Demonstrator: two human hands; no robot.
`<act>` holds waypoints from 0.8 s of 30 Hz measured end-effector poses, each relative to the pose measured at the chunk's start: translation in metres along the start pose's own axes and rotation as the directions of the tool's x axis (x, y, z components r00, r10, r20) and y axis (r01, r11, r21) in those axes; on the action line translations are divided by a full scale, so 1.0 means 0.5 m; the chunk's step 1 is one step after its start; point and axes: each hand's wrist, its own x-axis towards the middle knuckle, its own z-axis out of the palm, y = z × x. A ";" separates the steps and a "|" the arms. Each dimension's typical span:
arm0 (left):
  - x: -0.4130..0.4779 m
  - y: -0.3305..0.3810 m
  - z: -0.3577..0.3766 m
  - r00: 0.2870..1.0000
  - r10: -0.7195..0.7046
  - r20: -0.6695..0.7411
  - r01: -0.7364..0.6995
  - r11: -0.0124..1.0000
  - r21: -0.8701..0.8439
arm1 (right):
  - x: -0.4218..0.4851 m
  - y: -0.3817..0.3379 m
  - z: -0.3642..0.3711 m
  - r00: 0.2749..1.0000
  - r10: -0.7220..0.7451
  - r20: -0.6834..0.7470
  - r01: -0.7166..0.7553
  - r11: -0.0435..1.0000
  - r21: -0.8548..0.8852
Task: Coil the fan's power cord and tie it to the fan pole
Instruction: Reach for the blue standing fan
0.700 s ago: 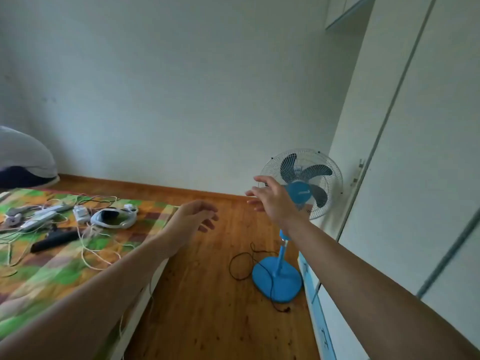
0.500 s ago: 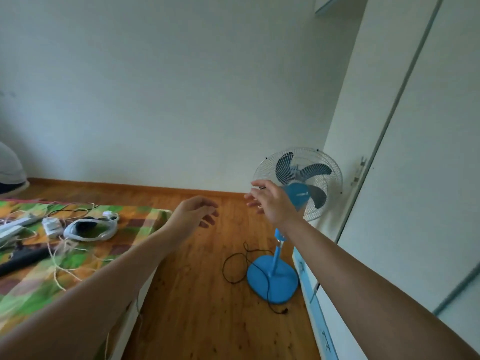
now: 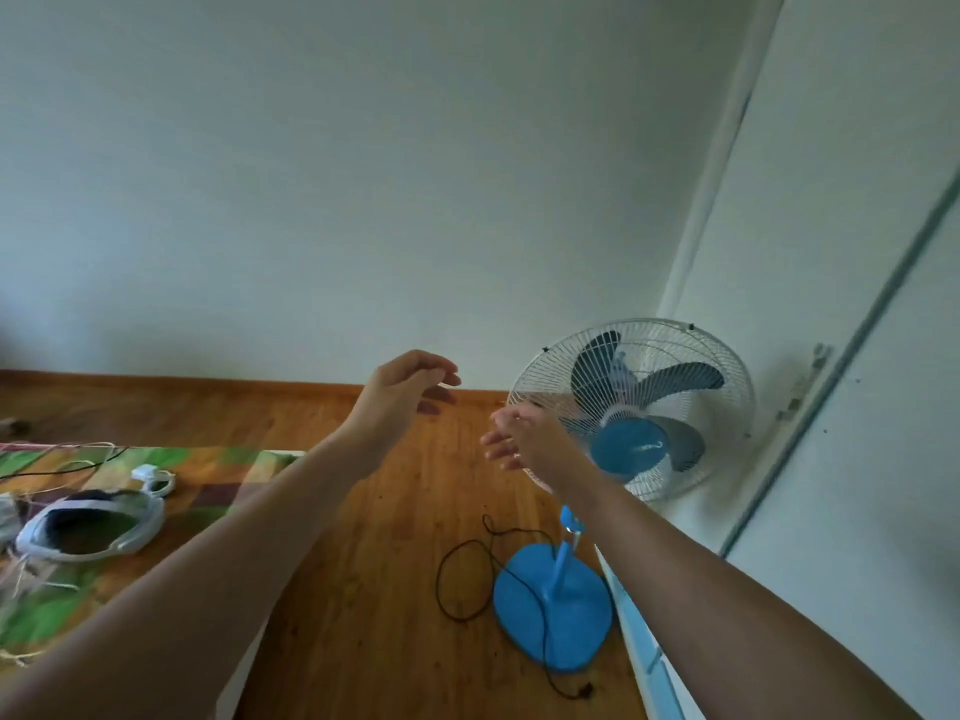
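Both hands were up in mid-air, nothing held. The left hand (image 3: 400, 394) hung over the wooden floor (image 3: 363, 589), fingers loosely curved and apart, empty. The right hand (image 3: 527, 444) was in front of the left edge of the pedestal fan (image 3: 631, 407) grille, fingers relaxed, also empty; touching the grille or not, couldn't tell.

The black power cord (image 3: 460, 558) lay loose on the floor: one big loop just left of the blue base (image 3: 553, 610), a run crossing over the base, and the plug (image 3: 584, 693) on the floor in front of it. It was uncoiled and untied. The blue fan pole (image 3: 563, 558) rose from the base, its upper part hidden behind the right forearm. The fan stood close against the white wardrobe (image 3: 831, 304).

Judged step: the reach-in, coiling not yet started. Best way, probably:
- Go low for the plug end first.
- Gather even loops in one hand while the other feeds cord.
- Work toward the pole and lift the run off the base rather than dragging it.
- Keep the loops short enough to sit flat on the pole, and leave a tail for the tie.
- Steady the pole while tying, since the fan looked light and could likely rock.

The bed (image 3: 223, 459) at left carried a white headset (image 3: 88, 527) and thin wires, well apart from the fan.
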 end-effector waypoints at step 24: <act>1.114 -0.310 -0.401 0.990 -0.135 -0.050 0.136 0.991 0.012 | 1.167 -0.196 0.197 0.971 -0.147 -0.189 0.177 0.973 0.151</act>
